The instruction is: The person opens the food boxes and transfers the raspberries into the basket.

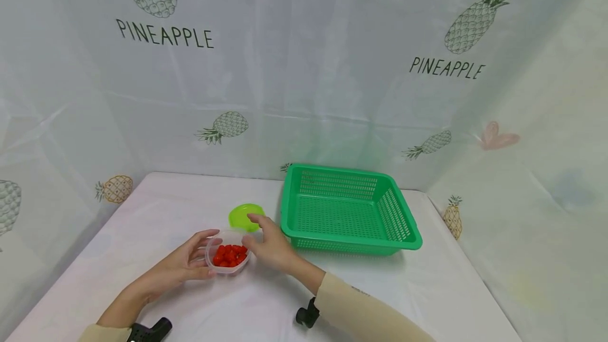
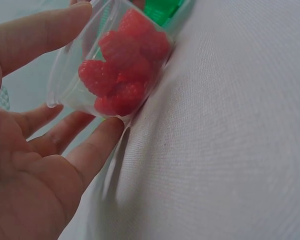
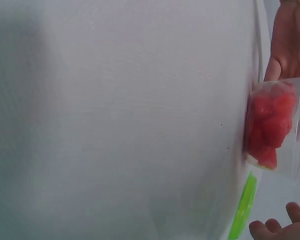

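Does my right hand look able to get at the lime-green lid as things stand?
Probably yes: your right hand is right by the lime-green lid, with no visible barrier between, and much of the lid's top shows uncovered.

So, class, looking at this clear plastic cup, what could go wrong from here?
The clear plastic cup is uncovered, so if the left hand tips it, the lumpy red pieces inside might spill.
The right hand is close to the round lime-green plastic lid behind the cup and could knock it.
The rectangular green plastic basket stands close to that hand, so a sideways swing might bump it.
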Available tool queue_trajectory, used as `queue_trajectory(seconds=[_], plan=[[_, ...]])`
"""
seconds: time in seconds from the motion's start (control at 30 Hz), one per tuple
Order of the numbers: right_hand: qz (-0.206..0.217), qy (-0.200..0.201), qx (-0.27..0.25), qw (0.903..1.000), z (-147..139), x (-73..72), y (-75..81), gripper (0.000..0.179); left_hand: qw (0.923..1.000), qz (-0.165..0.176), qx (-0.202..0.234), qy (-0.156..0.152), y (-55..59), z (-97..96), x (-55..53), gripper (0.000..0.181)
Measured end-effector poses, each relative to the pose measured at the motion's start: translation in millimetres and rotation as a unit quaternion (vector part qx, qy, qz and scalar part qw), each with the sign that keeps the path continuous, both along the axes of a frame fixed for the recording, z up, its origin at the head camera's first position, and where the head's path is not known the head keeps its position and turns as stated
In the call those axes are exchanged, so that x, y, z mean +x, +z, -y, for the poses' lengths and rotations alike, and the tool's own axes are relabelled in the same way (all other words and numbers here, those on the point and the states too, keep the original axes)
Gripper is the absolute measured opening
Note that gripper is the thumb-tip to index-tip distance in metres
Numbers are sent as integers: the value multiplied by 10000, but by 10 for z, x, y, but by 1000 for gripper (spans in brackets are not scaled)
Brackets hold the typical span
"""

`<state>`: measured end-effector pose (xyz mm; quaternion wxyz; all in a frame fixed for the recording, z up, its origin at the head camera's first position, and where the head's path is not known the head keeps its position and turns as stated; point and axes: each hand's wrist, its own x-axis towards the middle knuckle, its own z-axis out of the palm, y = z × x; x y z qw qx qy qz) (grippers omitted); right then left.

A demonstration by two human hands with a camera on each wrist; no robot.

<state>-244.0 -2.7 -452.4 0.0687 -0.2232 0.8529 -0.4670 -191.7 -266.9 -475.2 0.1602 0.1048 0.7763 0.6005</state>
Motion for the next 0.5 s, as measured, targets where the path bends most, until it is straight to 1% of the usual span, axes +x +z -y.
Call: queue_trajectory(seconds=[0.13, 0.23, 0.3, 0.4, 0.47, 0.5], plan=[[-471, 321, 357, 9977, 0, -12, 45, 53, 10000, -69, 0, -62, -7, 2, -26, 95], [-859, 604, 653, 9923, -3, -25, 101, 45, 9999, -90, 5, -81, -17, 12, -35, 95], [-1136, 885, 870, 9858, -10, -41, 143, 40, 9999, -74, 8, -88, -23, 22, -33, 95], [-1481, 1335, 1200, 9725, -10, -77, 207, 34, 10000, -20, -12, -64, -24, 31, -24, 95], [-1583, 1585, 1375, 9648, 5, -102, 243, 31, 10000, 14, -38, -35, -19, 34, -16, 95], [-1574, 1672, 1448, 9624, 18, -111, 258, 31, 10000, 25, -47, -24, -18, 35, -13, 95]])
